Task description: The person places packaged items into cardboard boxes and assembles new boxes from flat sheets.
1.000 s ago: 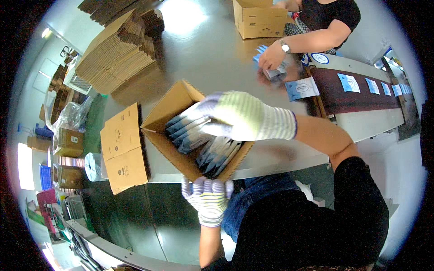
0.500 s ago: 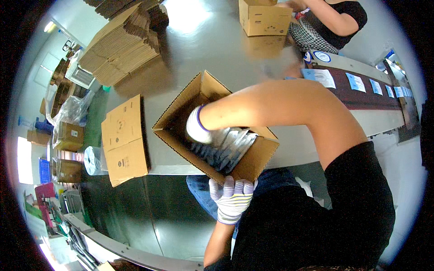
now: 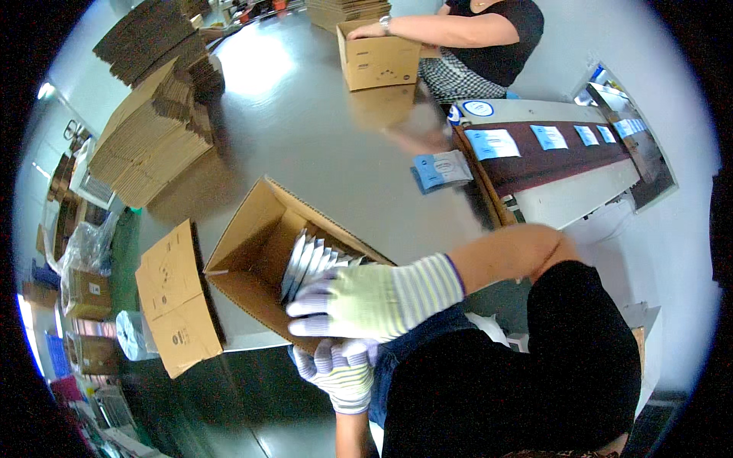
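Observation:
An open cardboard box (image 3: 248,221) stands tilted at the table's near edge, with several silvery-white flat pouches (image 3: 305,263) stacked on edge inside. My left hand (image 3: 345,375), in a striped white glove, grips the box's near rim from below. Over the box's near right side reaches my right hand (image 3: 355,304), in a matching glove with a pale green back. Its fingers are stretched out toward the pouches, and I see nothing held in them. The right hand hides the near part of the box and some of the pouches.
A flattened carton (image 3: 179,298) lies left of the box, with a tall stack of flattened cartons (image 3: 153,130) behind. Blue-and-white pouches ride a dark conveyor belt (image 3: 527,168); one loose pouch (image 3: 443,171) lies beside it. Across the table a co-worker (image 3: 489,38) handles another box (image 3: 382,65).
My right hand has come up out of the box's interior to its near right side. My view has shifted, bringing more of the conveyor and the loose pouch into sight.

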A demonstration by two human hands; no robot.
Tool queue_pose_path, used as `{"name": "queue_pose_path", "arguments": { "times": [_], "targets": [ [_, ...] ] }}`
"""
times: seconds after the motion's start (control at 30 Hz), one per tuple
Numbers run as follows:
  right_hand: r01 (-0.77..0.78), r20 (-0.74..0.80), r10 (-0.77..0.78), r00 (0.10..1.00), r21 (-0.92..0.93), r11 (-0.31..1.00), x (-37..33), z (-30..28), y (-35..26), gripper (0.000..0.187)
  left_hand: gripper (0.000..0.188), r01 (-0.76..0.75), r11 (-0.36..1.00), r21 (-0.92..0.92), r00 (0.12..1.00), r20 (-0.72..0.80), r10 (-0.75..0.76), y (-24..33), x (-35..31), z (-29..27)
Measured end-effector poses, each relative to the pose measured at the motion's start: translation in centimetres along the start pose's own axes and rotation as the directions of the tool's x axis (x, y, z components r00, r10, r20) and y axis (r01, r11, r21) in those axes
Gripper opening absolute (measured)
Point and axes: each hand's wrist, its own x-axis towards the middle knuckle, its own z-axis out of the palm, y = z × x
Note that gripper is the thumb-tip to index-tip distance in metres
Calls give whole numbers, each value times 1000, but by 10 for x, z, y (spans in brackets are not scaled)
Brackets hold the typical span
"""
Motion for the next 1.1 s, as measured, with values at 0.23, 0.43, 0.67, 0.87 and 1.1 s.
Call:
{"name": "queue_pose_path", "arguments": {
  "times": [0.23,0.43,0.67,0.87,1.1],
  "targets": [
    [-190,-455,153,877,-37,981,-92,-31,35,43,17,34,999,10,998,-51,-33,-2,10,3],
    [-518,-279,448,849,-282,808,-166,-47,108,40,15,73,997,20,995,-63,-71,5,13,0],
    [-714,-93,763,640,-439,545,-242,-100,200,34,12,82,996,21,993,-85,-80,10,9,3],
    [-865,-98,876,472,-242,439,-265,-129,238,38,13,96,995,30,993,-70,-94,12,10,1],
    [-831,105,909,404,-374,412,-247,-132,254,40,15,104,994,15,994,-42,-103,8,7,0]
  ]
}}
